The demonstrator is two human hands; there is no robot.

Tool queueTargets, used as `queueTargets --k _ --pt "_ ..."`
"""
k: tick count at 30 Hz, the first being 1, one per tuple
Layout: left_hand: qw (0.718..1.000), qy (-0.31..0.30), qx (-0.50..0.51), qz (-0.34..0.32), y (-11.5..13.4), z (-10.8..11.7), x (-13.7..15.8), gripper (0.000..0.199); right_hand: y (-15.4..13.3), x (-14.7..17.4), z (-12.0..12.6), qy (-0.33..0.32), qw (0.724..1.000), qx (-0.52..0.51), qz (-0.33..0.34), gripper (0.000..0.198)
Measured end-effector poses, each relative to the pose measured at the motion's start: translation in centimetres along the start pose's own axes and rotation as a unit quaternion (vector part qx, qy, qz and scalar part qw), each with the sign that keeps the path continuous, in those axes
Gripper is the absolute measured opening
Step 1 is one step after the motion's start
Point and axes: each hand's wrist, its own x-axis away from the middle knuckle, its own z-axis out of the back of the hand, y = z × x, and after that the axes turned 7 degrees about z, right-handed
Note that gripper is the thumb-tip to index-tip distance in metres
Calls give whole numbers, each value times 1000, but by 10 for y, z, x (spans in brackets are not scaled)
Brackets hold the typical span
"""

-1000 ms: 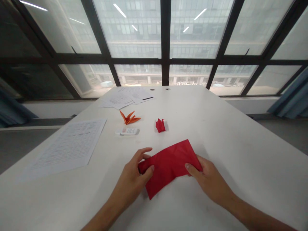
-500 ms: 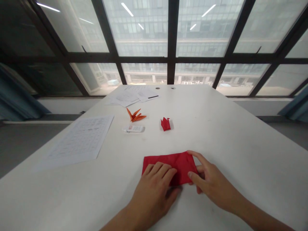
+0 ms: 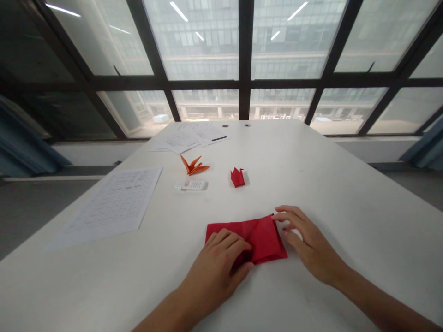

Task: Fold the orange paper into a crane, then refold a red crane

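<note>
A folded sheet of red paper (image 3: pixel 268 242) lies on the white table in front of me, its right edge slightly parted into layers. My left hand (image 3: pixel 221 260) rests over its left half, fingers curled on top and thumb at the near edge, holding it. My right hand (image 3: pixel 306 244) is open at the right side, fingers apart, with a fingertip at or close to the far right corner; contact there is hard to tell. Beyond the paper stand a small red origami crane (image 3: pixel 237 177) and an orange origami crane (image 3: pixel 194 166).
A white tube of glue (image 3: pixel 194 185) lies near the orange crane. Printed sheets (image 3: pixel 117 198) cover the table's left side, and more papers (image 3: pixel 187 138) lie at the far end. The white table (image 3: pixel 346 221) reaches toward dark-framed windows.
My right hand has let go of the red paper's right edge and spread its fingers, moving slightly right and away from me. My left hand stays on the paper, its thumb drawn in a little.
</note>
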Motion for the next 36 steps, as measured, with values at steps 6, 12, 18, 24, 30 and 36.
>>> queueTargets --k 6,12,18,24,30,36 --pt "1000 -5 -3 -14 1 4 -1 18 4 -1 3 -37 996 45 70 55" --pt "998 -19 -43 -43 -1 5 0 15 9 -3 -3 -41 990 95 100 41" --pt "993 -8 -95 -63 -4 2 2 32 9 -4 2 -127 963 163 174 50" --pt "993 -9 -98 -62 0 1 2 25 11 -5 3 -177 958 123 188 49" --pt "995 -21 -82 -44 1 2 4 25 8 -5 0 -150 971 84 166 39" --pt "997 51 -48 -32 -16 16 1 51 6 -2 5 -114 991 38 60 31"
